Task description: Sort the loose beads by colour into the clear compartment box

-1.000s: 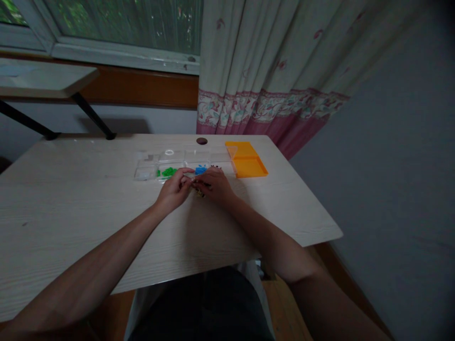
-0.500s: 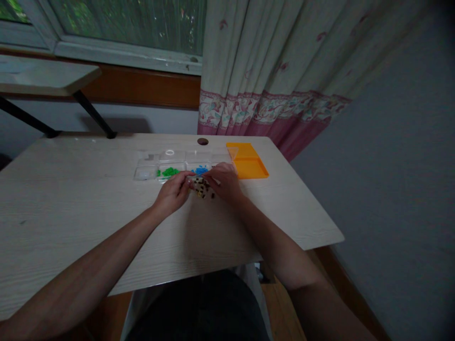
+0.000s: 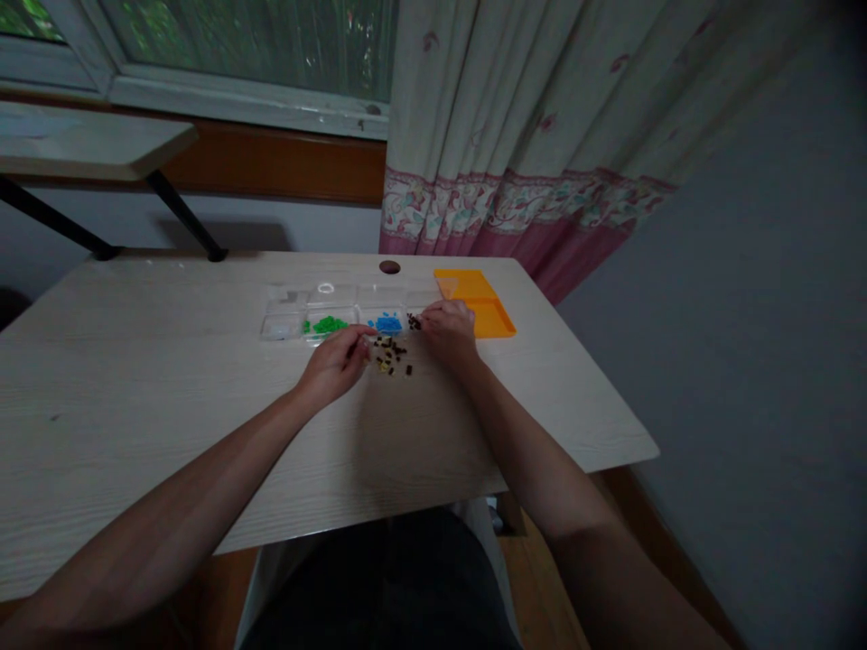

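My left hand (image 3: 333, 366) hovers at the front of the clear compartment box (image 3: 283, 329). Its thumb and fingers are pinched together, on something too small to make out. Beside its fingertips lies a loose pile of small dark brown and pale yellow pieces (image 3: 388, 357) on the table. My right hand (image 3: 448, 332) is at the box's right end, fingers bent and closed together over small dark pieces (image 3: 414, 321) in a compartment. What its fingertips hold, if anything, is hidden. Small blue pieces (image 3: 388, 323) and green pieces (image 3: 330, 324) lie in neighbouring compartments.
An orange tray (image 3: 498, 318) stands at the right behind my right hand. The light wooden table (image 3: 169, 388) has a round cable hole (image 3: 389, 267) near its back edge. A raised shelf (image 3: 95, 149) on black legs is at the back left, and a curtain (image 3: 515, 135) hangs behind.
My right hand has moved right, away from my left hand's fingertips, to the dark pieces in the box's right compartment. My left hand stays nearly in place.
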The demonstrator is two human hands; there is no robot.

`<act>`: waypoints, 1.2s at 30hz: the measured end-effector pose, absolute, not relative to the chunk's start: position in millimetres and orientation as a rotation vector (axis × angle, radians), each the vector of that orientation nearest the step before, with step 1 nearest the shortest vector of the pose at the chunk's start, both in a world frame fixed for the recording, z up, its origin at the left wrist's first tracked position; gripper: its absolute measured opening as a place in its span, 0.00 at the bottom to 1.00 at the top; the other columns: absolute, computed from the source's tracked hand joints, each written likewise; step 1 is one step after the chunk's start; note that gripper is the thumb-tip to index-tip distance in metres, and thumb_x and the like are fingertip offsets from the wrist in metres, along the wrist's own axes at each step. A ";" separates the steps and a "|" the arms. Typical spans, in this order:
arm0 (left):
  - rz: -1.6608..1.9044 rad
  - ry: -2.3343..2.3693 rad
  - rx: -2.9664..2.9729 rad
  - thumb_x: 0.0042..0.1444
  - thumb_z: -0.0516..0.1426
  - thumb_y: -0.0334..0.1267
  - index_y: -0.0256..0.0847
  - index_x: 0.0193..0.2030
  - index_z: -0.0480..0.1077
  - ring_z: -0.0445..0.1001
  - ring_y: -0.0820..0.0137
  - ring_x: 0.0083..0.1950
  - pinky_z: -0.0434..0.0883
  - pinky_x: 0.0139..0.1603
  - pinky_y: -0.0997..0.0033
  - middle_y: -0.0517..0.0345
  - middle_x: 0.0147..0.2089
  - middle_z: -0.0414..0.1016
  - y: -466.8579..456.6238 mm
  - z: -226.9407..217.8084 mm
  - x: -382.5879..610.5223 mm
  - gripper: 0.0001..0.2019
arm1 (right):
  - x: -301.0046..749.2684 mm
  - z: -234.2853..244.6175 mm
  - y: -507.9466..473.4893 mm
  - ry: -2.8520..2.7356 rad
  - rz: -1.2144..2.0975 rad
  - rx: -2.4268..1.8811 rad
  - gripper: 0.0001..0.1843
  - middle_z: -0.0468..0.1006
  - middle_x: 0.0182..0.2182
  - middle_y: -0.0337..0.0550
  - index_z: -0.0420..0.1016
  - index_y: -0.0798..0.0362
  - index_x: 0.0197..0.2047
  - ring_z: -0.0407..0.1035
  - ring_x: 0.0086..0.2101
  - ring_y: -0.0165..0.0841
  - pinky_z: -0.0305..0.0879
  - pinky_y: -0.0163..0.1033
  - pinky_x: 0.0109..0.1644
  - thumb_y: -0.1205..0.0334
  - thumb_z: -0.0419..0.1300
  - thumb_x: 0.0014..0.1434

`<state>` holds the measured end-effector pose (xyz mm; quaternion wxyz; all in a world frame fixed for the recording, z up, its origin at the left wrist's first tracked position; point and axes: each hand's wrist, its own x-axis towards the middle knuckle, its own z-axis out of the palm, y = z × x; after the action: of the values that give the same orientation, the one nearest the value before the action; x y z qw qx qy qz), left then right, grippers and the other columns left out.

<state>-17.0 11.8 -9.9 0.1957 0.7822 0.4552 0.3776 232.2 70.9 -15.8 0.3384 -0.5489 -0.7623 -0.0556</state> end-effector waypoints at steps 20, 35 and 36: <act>0.740 1.322 2.654 0.61 0.57 0.39 0.44 0.44 0.75 0.64 0.58 0.48 0.64 0.50 0.54 0.50 0.46 0.70 8.8 -5.7 -18.3 0.08 | 210.0 -1.6 55.2 -2.109 0.035 -1.346 0.16 0.81 0.39 0.44 0.81 0.49 0.36 0.67 0.44 0.39 0.57 0.46 0.51 0.53 0.55 0.67; 0.759 1.382 2.615 0.60 0.60 0.43 0.42 0.40 0.73 0.64 0.58 0.48 0.64 0.49 0.57 0.51 0.42 0.70 13.8 -9.3 -16.9 0.08 | 200.3 6.0 40.5 -2.212 0.052 -1.144 0.13 0.81 0.40 0.43 0.81 0.48 0.39 0.67 0.45 0.38 0.58 0.46 0.53 0.56 0.55 0.67; 0.763 1.381 2.611 0.60 0.60 0.43 0.42 0.39 0.74 0.64 0.58 0.47 0.64 0.49 0.57 0.52 0.42 0.70 14.6 -9.9 -17.1 0.08 | 200.4 4.9 41.0 -2.215 0.050 -1.129 0.13 0.81 0.39 0.44 0.81 0.49 0.39 0.67 0.45 0.38 0.58 0.46 0.53 0.56 0.55 0.67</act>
<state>-17.1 14.6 -9.9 0.0455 0.8549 0.4523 0.2499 200.4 41.0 4.9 0.3215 -0.4300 -0.8434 0.0191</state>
